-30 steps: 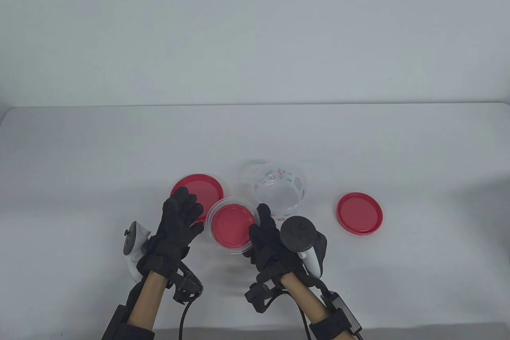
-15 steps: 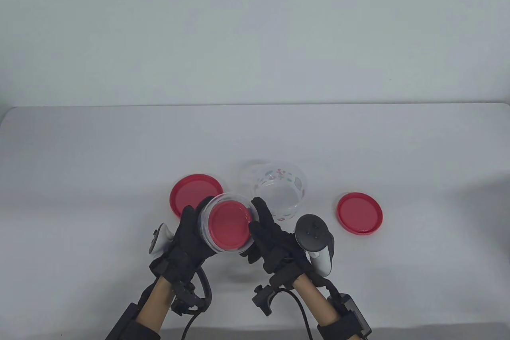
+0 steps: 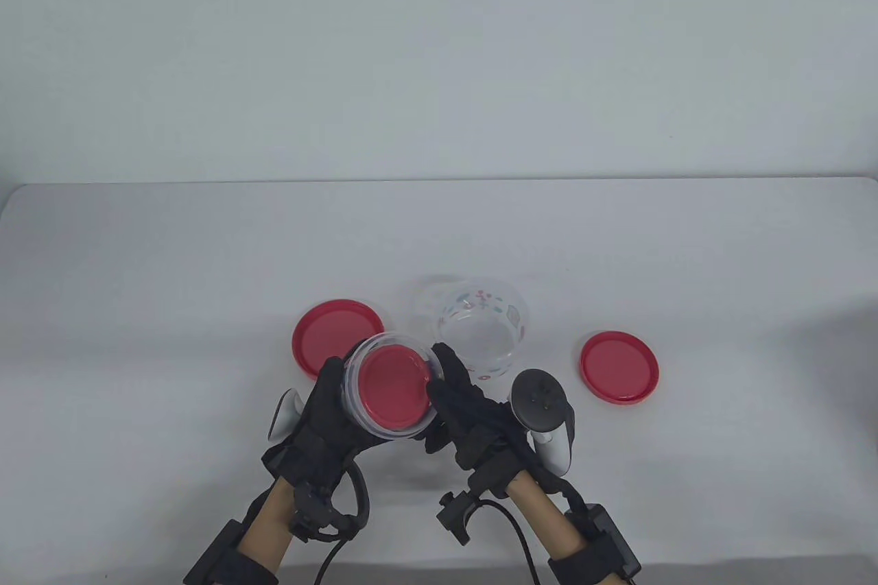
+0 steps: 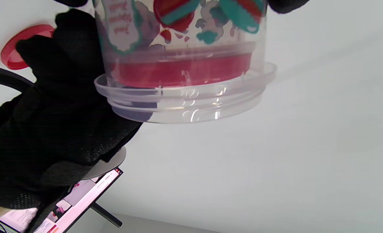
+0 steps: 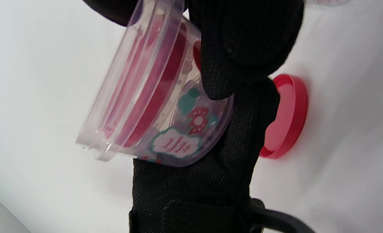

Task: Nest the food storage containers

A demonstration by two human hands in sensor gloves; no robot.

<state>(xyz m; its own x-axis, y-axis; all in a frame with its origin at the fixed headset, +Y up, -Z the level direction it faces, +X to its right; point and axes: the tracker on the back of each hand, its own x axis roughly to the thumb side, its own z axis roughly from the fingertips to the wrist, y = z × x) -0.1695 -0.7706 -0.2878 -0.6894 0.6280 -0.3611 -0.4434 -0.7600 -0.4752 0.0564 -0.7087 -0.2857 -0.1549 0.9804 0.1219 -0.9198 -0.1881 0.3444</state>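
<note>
Two hands in black gloves hold a small clear tub [image 3: 391, 385] between them, lifted off a white table [image 3: 137, 311] near the front edge, just left of centre. The tub is tilted so its open mouth faces up and toward the person. A red lid [image 3: 392, 387] sits inside it, filling the round opening. The tub's clear wall carries a red and teal printed pattern, plain in the wrist views [image 4: 178, 29] [image 5: 175, 129].

The left hand [image 3: 322, 420] cups the tub from its left side, fingers curled round the wall. The right hand [image 3: 466, 413] grips it from the right, with fingers [image 3: 449, 365] wrapped along the far rim and a fingertip [image 5: 243, 48] pressed on the printed wall. Both hands close on the tub; neither is spread.

Just beyond the tub and a little to the right, a larger clear tub [image 3: 483, 331] stands upright on the table, open, with the same sort of printed pattern. It is near the held tub; I cannot tell whether the two touch.

A second red lid [image 3: 326, 331] lies flat on the table to the left, partly hidden behind the held tub and the left hand. A third red lid [image 3: 619, 366] lies flat well apart to the right.

A tracker is strapped to the back of each hand: a white one [image 3: 285, 410] on the left, a dark and white one [image 3: 545, 413] on the right.
</note>
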